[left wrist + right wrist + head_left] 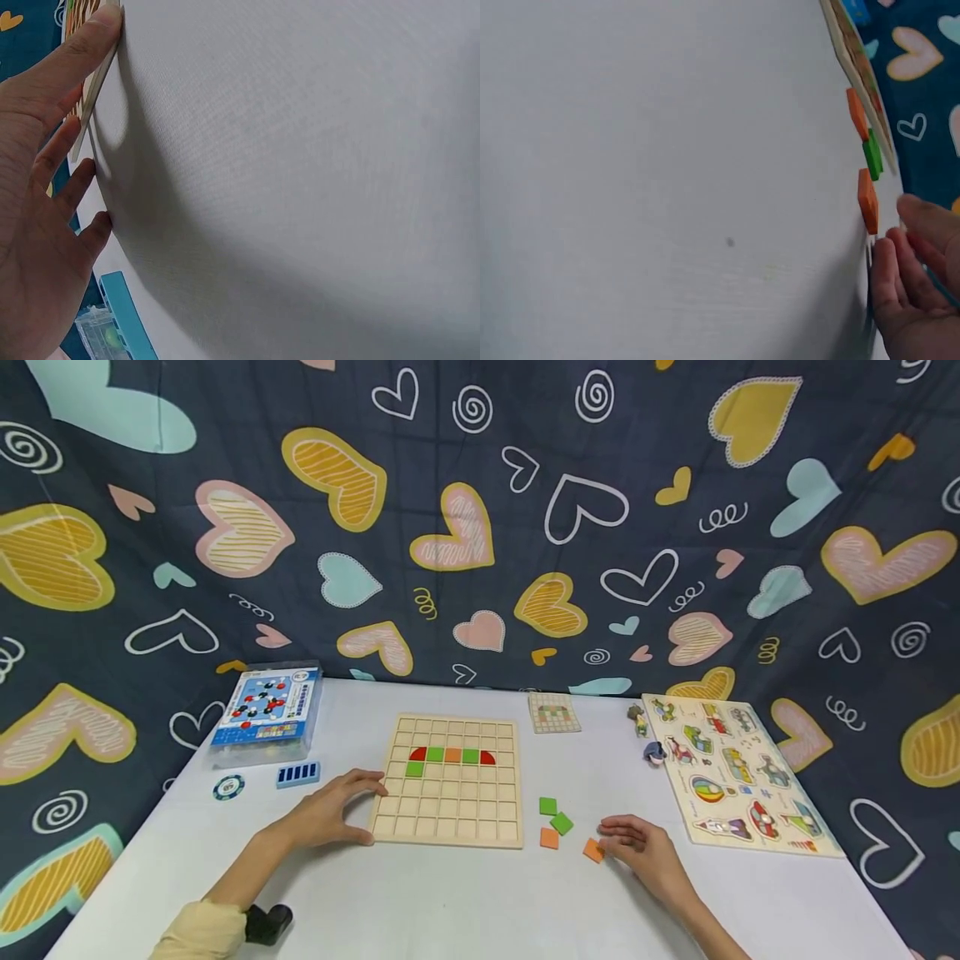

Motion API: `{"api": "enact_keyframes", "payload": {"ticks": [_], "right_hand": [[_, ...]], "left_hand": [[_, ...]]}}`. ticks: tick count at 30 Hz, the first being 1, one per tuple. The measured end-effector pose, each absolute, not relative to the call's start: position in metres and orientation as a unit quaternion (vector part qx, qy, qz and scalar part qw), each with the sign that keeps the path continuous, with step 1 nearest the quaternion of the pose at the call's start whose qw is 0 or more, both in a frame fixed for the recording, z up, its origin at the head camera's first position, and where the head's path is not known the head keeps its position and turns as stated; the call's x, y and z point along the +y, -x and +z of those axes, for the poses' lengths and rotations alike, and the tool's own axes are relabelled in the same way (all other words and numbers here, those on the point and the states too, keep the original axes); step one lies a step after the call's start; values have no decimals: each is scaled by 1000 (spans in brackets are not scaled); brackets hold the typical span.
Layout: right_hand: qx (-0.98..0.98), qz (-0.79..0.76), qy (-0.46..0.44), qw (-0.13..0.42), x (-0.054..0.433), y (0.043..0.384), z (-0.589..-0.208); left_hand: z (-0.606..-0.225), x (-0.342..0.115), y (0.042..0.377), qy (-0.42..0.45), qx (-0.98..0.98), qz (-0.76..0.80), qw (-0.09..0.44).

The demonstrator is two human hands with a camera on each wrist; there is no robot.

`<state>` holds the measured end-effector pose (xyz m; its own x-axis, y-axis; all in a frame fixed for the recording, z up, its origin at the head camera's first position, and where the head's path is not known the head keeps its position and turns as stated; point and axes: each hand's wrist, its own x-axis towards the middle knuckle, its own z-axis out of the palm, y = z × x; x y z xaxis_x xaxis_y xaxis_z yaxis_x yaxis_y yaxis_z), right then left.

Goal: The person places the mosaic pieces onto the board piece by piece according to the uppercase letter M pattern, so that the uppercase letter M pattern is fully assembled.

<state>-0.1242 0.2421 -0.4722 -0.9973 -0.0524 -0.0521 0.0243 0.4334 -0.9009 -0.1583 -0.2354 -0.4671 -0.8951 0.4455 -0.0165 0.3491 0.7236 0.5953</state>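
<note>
A wooden grid board lies flat in the middle of the table, with red, green and orange pieces set in some squares. At its left edge is my left hand, fingers spread, thumb by the near corner. In the left wrist view the thumb of the left hand touches the board's edge. My right hand rests low with bent fingers beside a loose orange square tile. From the right wrist view, the fingertips of the right hand are close to an orange tile.
Between board and right hand lie green tiles and another orange tile. A pattern card sits behind them. At right is a picture puzzle board beside small figurines. A boxed set, blue block and round chip lie left.
</note>
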Motion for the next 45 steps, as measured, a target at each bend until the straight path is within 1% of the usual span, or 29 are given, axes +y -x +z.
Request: {"api": "enact_keyframes", "payload": {"ticks": [5, 11, 17, 24, 39, 45], "right_hand": [[864, -502, 16, 20, 239, 115, -474], [874, -486, 9, 3, 236, 116, -477], [854, -521, -8, -7, 238, 120, -480], [836, -547, -18, -32, 234, 129, -477], [809, -587, -21, -22, 201, 161, -466], [805, -593, -14, -19, 186, 169, -466]], "left_hand": [[-466, -235, 159, -219, 924, 303, 72], [-466, -234, 158, -223, 922, 309, 71], [-467, -235, 156, -219, 924, 304, 74], [-468, -235, 156, -216, 925, 304, 74], [-467, -236, 156, -215, 925, 304, 73], [-465, -234, 155, -217, 925, 303, 73]]}}
